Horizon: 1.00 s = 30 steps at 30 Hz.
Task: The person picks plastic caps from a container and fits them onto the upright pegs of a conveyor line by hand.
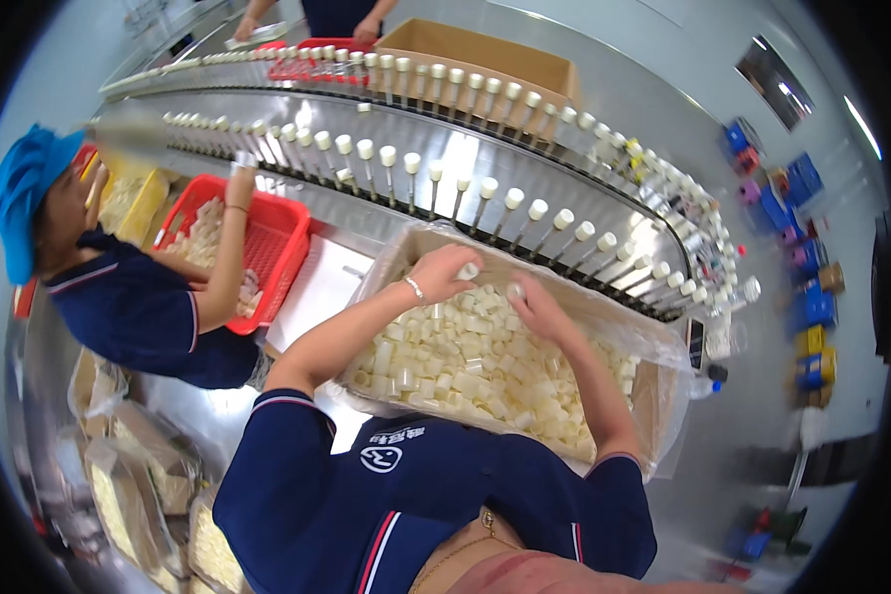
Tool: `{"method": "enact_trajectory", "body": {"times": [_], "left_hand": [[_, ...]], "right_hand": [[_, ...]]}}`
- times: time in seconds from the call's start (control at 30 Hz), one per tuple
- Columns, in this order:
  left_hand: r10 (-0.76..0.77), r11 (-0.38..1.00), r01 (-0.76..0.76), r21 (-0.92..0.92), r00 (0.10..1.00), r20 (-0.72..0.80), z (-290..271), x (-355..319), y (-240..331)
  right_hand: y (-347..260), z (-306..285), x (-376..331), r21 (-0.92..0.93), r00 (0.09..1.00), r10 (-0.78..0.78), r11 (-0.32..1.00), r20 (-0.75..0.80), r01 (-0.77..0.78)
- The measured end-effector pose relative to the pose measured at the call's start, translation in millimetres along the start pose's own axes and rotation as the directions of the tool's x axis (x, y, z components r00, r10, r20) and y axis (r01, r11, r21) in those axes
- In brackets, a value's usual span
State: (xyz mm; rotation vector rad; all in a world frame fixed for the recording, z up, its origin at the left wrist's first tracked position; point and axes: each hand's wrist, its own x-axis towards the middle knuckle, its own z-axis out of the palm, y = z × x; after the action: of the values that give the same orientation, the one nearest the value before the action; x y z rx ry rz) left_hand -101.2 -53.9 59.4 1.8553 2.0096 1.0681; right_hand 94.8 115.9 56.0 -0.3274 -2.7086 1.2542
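Observation:
My left hand [438,274] is closed on a small white plastic cap [467,270] at the far edge of a lined cardboard box [655,401]. Over the same box, a little to the right, my right hand [542,309] pinches another small white cap [516,290] at its fingertips. Below both hands the box holds a heap of loose cream-coloured caps [465,366], several of them hollow and short like cylinders. Just beyond stands a curved line of thin upright spindles [434,193], most topped with a white cap.
A co-worker in a blue cap [42,198] reaches to the line at left, beside a red basket [302,220] of pale parts. Across the line are another person's hands and a large cardboard box [480,59]. Bagged parts [124,505] stand lower left; a phone [697,342] lies right.

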Motion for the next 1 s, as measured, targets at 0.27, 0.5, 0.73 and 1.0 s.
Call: {"method": "enact_trajectory", "body": {"times": [0.27,0.5,0.73,1.0], "left_hand": [[-0.048,0.994,0.039,0.1,0.995,0.083,11,0,0],[-0.111,0.978,0.106,0.181,0.994,0.016,24,-9,-27],[-0.17,0.985,0.172,-0.021,0.982,0.087,14,-3,-16],[-0.031,0.999,0.031,-0.009,0.999,0.027,10,2,-10]], "right_hand": [[-58,-49,90,-0.315,0.967,-0.169,0.943,-0.189,0.103],[-61,7,98,-0.22,0.971,-0.203,0.96,-0.129,0.172],[-43,30,38,0.04,0.949,-0.137,0.987,-0.284,0.155],[21,81,-46,-0.207,0.993,0.093,0.975,0.072,-0.076]]}}
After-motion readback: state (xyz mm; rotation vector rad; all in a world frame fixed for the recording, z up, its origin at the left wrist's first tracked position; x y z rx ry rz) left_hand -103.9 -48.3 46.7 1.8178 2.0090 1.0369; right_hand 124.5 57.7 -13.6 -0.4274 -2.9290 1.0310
